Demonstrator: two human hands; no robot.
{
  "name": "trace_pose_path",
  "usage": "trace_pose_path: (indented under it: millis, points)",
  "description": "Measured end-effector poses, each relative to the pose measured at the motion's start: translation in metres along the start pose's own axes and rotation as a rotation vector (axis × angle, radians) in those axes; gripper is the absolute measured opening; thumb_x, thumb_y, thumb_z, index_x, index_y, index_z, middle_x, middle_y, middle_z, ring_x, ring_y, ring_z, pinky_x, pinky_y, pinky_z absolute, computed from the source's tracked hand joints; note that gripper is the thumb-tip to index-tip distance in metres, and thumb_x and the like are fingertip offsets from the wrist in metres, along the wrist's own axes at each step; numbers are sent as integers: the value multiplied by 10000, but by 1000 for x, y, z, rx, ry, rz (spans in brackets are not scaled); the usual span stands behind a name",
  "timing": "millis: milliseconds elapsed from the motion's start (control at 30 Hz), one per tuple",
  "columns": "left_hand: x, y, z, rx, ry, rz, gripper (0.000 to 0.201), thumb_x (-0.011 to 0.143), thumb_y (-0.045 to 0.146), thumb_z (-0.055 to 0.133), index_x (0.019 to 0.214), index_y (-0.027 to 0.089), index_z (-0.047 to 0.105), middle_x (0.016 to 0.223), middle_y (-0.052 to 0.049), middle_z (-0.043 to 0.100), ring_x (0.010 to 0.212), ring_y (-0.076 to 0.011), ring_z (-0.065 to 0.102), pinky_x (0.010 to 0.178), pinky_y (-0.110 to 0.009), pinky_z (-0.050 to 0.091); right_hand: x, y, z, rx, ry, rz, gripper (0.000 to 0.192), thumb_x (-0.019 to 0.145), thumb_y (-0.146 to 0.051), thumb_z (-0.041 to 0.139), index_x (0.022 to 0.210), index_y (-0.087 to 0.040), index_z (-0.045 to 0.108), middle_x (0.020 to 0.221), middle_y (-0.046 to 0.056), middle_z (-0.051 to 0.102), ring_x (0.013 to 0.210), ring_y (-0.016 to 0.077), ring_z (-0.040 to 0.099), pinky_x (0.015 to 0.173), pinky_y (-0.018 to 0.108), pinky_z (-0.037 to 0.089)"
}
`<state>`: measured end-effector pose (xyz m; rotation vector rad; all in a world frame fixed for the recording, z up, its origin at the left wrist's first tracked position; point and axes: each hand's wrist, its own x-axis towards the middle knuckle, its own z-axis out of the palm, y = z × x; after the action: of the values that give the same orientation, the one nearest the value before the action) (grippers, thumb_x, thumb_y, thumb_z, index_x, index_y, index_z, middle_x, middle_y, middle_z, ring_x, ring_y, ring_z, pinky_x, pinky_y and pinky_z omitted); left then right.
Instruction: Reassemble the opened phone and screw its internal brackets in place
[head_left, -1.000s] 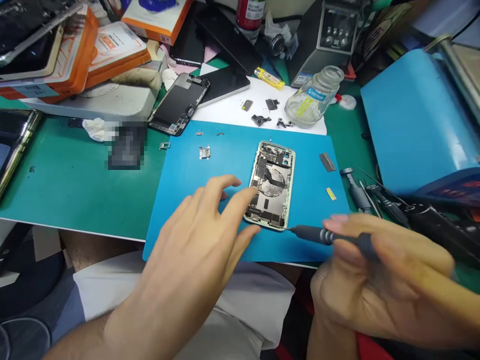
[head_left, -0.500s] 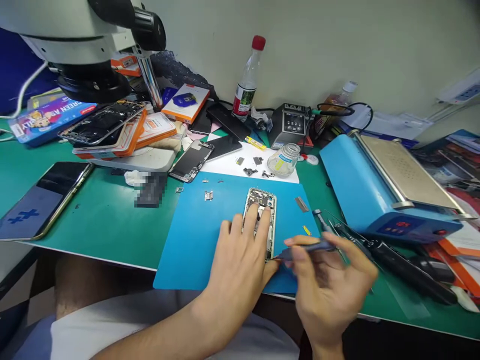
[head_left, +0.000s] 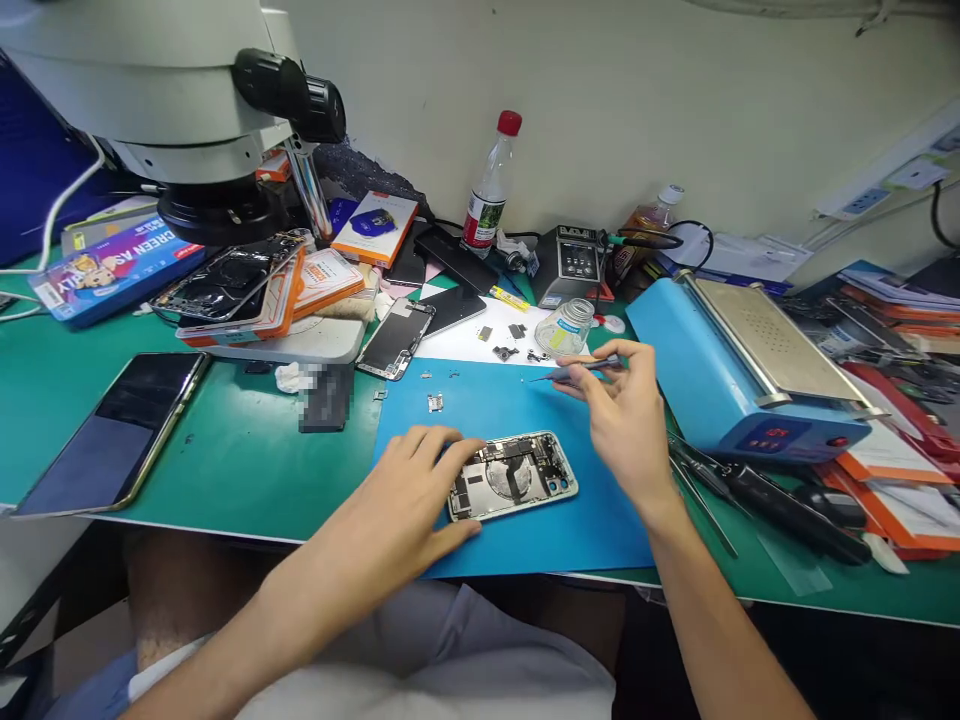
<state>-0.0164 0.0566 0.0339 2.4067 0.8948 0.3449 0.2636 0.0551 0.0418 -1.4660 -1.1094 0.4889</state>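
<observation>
While the mat (head_left: 517, 535) runs right up to the bench's near edge, here's how it all sits:

Open room: bare blue mat between the phone (head_left: 512, 474) and the paper (head_left: 465, 345) at centre frame, only a few tiny parts (head_left: 434, 402) on it. Bare green bench (head_left: 247, 450) at left centre, between the mat and a dark handset (head_left: 120, 430).

Edges: phone lies lengthwise across the mat's lower half, open side up, its lower edge near the mat's front edge. Blue machine (head_left: 739, 385) crowds the mat's right side; loose tools (head_left: 757, 495) lie just below it.

Clutter: microscope (head_left: 180, 100) upper left over a pile of boxes and screens. Bottle (head_left: 489, 185) and jar (head_left: 564, 328) at upper centre.

Hard to see: one patch on the bench is blurred out. Small bits on the paper are too tiny to name. Phone's left end is hidden under the fingers.

Left hand (head_left: 397, 510): spread fairly flat, fingers loosely open, fingertips pressing on the phone's left end.

Right hand (head_left: 626, 420): raised above the mat's upper right, fingers pinched narrow around a slim driver (head_left: 577, 371), tip pointing left, near the jar.
</observation>
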Motion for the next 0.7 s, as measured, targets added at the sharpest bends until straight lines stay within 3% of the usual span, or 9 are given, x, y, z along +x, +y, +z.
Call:
trace_pose_path:
  millis: [133,233,333,400,467,567,700]
  points:
    - [-4,-16,-17,-145,-23,-6,603,1015,281,785,1566,317,544,1580,-41,633,1508,-302,551,1245,-526,518,9,4,12,-4,-50,21,371,991,-381,786,1223,-177,578,1139,71,746,1053,209,784,915,394,726]
    - [-6,-23,-18,-266,15,-33,599,1004,253,795,1556,336,577,1595,-20,640,1525,-279,545,1259,-482,505,10,2,11,31,-29,34,417,956,-428,820,1198,-227,545,1111,54,752,1044,209,787,910,385,730]
    - [-4,-20,-14,-395,118,-69,563,980,301,835,1510,336,651,1605,-25,640,1537,-303,525,1272,-502,476,0,-9,9,109,18,56,495,940,-484,829,1231,-270,490,1017,26,745,852,174,768,719,303,706]
    - [2,-13,-9,-492,208,-103,490,1011,347,803,1487,327,688,1515,-37,704,1421,-295,605,1208,-493,519,-15,-19,12,182,19,99,521,970,-513,787,1315,-270,482,985,16,724,683,139,695,553,262,625]
    - [9,-3,-4,-613,258,-131,450,1042,378,765,1484,322,706,1327,-28,798,1135,-235,723,1028,-412,615,-35,-28,20,263,-23,162,551,986,-526,748,1397,-262,494,1029,33,715,648,142,675,491,279,593]
    - [21,8,3,-820,255,-147,366,1028,388,785,1376,276,790,1124,-11,868,863,-168,780,768,-280,659,-63,-35,36,358,-26,212,611,976,-498,770,1460,-299,455,1118,35,705,716,138,704,574,286,643]
    - [26,10,11,-1002,303,-161,231,1021,349,794,1188,209,869,1002,-30,887,838,-170,836,744,-234,691,-81,-35,50,428,-6,228,716,938,-423,842,1504,-338,412,1144,24,695,752,140,728,613,273,660]
